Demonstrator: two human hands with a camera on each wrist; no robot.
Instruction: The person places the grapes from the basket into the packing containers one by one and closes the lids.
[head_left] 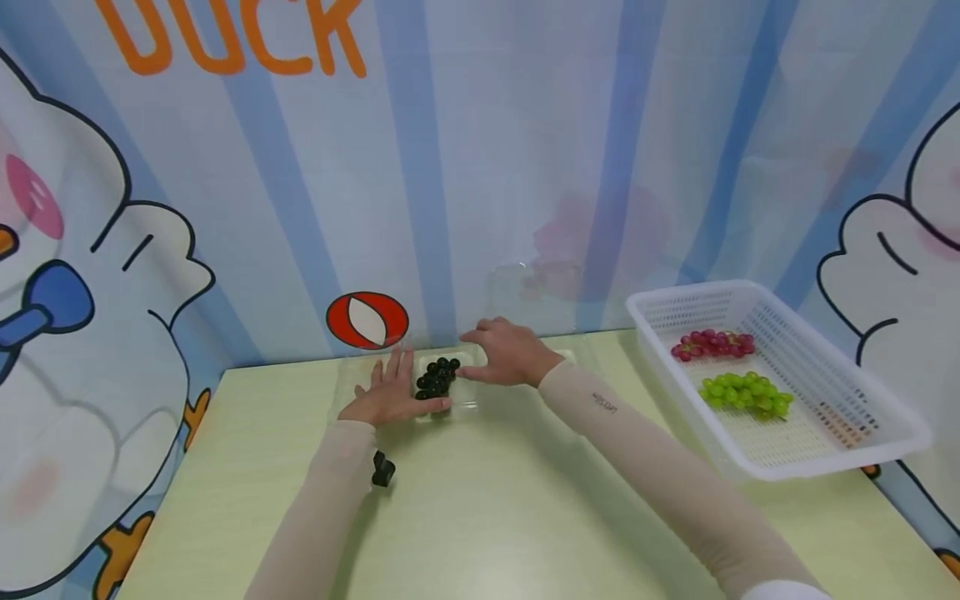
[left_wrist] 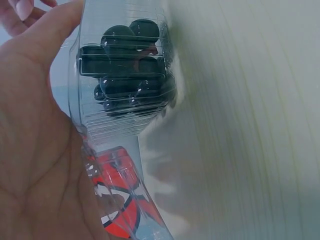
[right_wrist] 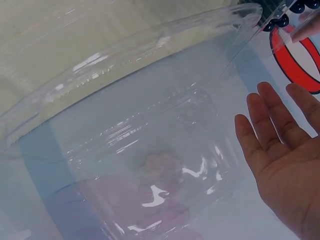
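A bunch of black grapes (head_left: 437, 379) lies in a clear plastic container (left_wrist: 90, 127) at the back of the table, also seen from the side in the left wrist view. My left hand (head_left: 386, 398) rests against the container's left side, fingers spread and thumb along its near edge. To the right of the grapes is my right hand (head_left: 513, 354), its fingers extended and apart from the fruit. In the right wrist view that hand's palm shows beside a raised clear plastic lid (right_wrist: 165, 165). Whether the right fingertips touch any plastic is hard to tell.
A white perforated basket (head_left: 675, 400) on the right holds a bunch of red grapes (head_left: 712, 344) and a bunch of green grapes (head_left: 746, 394). Behind the pale table (head_left: 480, 517) hangs a striped cartoon curtain (head_left: 480, 167). A small black object (head_left: 383, 469) is at the left wrist.
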